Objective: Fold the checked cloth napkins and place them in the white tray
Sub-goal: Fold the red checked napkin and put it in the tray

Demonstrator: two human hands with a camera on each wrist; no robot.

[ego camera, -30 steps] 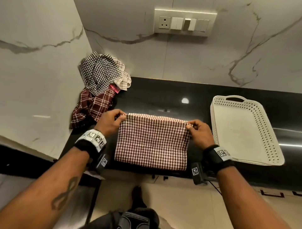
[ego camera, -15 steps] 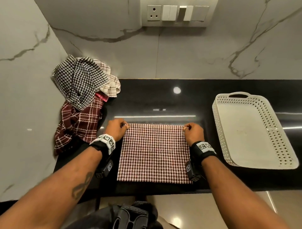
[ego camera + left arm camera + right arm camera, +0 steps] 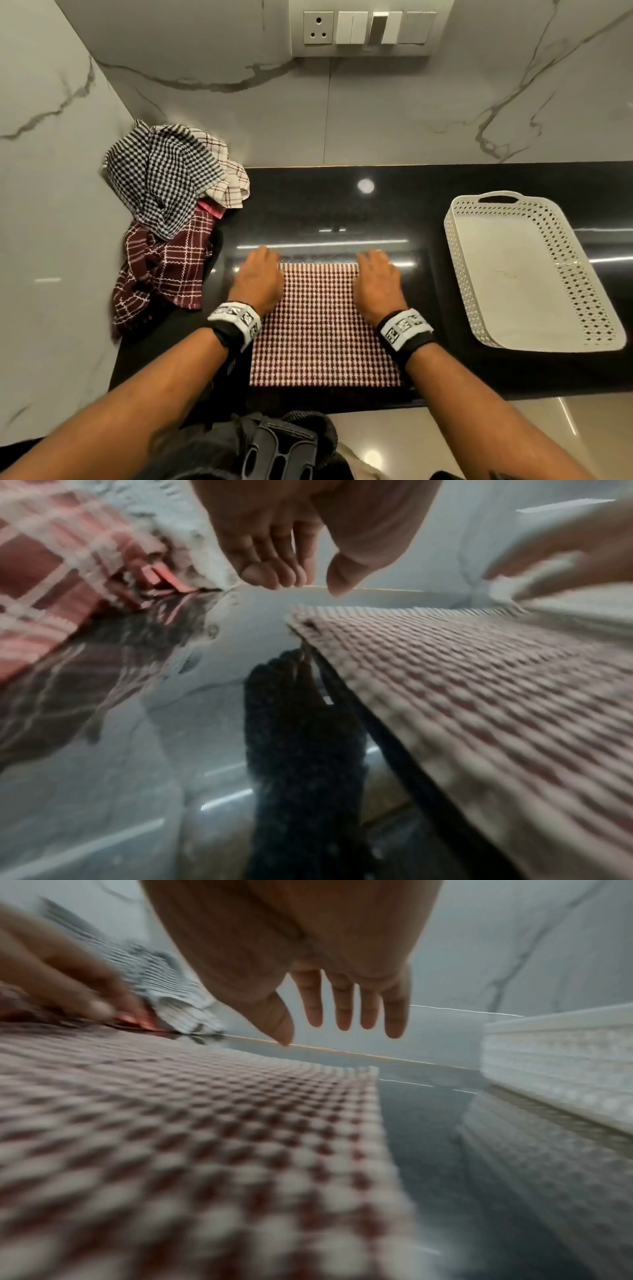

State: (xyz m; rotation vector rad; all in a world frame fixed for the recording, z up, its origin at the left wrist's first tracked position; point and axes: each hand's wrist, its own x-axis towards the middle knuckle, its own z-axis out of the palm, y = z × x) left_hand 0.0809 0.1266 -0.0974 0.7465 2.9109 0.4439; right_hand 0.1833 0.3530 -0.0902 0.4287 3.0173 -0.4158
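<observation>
Left hand open, right hand open, above napkin

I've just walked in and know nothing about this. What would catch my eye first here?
Probably the red-and-white checked napkin spread flat on the black counter, with the left hand and right hand at its far corners. Next, the heap of crumpled checked cloths in the left corner, and the white tray at right.

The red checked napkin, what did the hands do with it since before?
Both hands let go of the red checked napkin. The left hand and right hand, which pinched its far corners, now hover open above it. It lies flat; tray and cloth pile stayed put.
</observation>
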